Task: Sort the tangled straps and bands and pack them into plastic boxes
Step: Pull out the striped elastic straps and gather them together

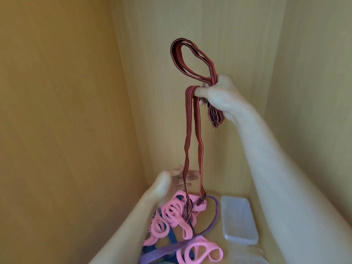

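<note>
Right hand [219,94] is raised high, forearm running up from the lower right, with the back of the hand towards the camera. Its fingers are curled tight round a gathered bundle of the red-and-black striped strap [187,130]. One loop stands up above the fist, a short fold sticks out below it, and another loop goes over the extended forefinger. From there two strands hang straight down into the pile. Left hand [171,183] is low, forearm coming in from the bottom edge, and motion-blurred. Its fingers look straight and spread just beside or behind the hanging strands, gripping nothing; can't tell if they touch. The strap's lower end is caught in the pink bands [171,212], which are tangled with a blue strap [171,237] and a purple band [167,250] on the wooden shelf floor [213,235]. A clear plastic box [238,220] lies just right of the pile, touching nothing visible.
</note>
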### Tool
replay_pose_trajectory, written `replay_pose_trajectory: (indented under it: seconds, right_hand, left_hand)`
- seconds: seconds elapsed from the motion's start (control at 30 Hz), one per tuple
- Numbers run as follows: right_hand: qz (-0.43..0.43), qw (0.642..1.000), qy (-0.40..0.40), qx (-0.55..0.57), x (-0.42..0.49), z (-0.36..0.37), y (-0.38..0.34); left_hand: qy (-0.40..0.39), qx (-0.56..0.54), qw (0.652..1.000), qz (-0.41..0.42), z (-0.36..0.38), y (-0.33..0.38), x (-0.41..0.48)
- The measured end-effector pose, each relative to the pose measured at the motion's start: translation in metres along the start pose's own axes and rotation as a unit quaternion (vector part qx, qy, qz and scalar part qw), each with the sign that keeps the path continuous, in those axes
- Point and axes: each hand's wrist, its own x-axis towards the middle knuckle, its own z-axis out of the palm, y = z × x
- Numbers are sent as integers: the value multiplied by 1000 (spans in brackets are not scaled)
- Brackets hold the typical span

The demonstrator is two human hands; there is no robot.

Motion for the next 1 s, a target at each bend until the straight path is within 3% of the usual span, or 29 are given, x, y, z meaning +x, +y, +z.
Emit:
replay_pose_trajectory:
  seconds: [0.17,0.4,0.63,0.77,1.0]
  right_hand:
    - [5,1000,0,23,1,-3,0]
    - [29,998,-3,55,1,-8,-1]
    - [59,992,34,102,2,-5,1]
    - [66,988,51,130,-3,-6,9]
    - [107,969,85,208,-52,-1,52]
  left_hand:
    - [65,-22,997,28,20,2,14]
    - [76,-116,990,12,35,0,22]
    - [9,-67,997,41,29,-3,8]
    - [41,-22,999,11,26,-5,5]
    - [152,-241,958,-17,-5,21,14]
